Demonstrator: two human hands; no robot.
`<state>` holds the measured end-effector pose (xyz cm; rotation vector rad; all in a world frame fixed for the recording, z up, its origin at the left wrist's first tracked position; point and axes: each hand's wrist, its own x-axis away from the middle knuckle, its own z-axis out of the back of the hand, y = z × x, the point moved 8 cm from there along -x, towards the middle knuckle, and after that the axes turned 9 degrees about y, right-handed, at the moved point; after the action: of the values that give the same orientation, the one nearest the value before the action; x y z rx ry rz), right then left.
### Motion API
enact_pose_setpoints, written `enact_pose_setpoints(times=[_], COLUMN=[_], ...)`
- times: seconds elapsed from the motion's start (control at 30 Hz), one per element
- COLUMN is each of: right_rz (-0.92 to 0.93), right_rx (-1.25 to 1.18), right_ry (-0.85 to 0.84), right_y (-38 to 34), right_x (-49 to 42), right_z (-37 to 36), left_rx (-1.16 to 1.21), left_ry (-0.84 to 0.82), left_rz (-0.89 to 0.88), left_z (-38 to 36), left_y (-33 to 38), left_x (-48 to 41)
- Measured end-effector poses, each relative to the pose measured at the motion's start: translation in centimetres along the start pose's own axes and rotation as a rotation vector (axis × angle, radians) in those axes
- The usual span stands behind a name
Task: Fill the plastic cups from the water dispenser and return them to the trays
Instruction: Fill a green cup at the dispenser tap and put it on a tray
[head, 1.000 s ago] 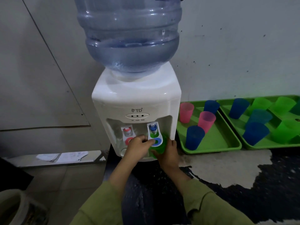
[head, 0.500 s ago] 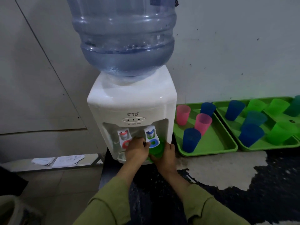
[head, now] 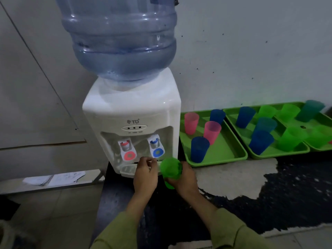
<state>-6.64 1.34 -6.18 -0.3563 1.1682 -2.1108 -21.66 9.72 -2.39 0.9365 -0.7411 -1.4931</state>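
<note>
The right hand [head: 186, 178] has its grip clamped round the green cup [head: 170, 170] near the blue tap [head: 158, 150]; the left hand [head: 145, 175] is curled, empty

Left hand [head: 145, 174]: back turned up, fingers curled under, holding nothing.
Right hand [head: 186, 178]: grips a green cup [head: 170, 168] from the cup's right side, fingers curled round its lower part.
Forearms: both reach forward out of olive sleeves [head: 231, 230] and converge; wrists roughly straight.
Spacing: hands side by side, close, apart.
</note>
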Motion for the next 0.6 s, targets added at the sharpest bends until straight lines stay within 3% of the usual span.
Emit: enact_pose_setpoints(times=[0.1, 0.3, 0.43, 0.6], right_rz=[-0.041, -0.056, -0.055, -0.042], right_rx=[-0.020, -0.013, -0.021, 0.001], right_ry=[0.028, 0.145, 0.207, 0.238], right_y=[1.6, 4.6, 6.5, 8.7], right_x=[-0.1, -1.9, -3.7, -7.5], right_z=[1.9, 8.3, 12.4, 16.6], left_rx=[-0.050, -0.260, -0.520, -0.643], left_ry=[-0.096, -0.488, -0.603, -0.668], left_rz=[-0.015, -0.096, -0.228, -0.201], left_z=[-2.0, -9.2, -12.5, -15.2], left_y=[-1.1, -2.6, -3.3, -5.0], left_x=[1.2, 5.3, 7.9, 10.0])
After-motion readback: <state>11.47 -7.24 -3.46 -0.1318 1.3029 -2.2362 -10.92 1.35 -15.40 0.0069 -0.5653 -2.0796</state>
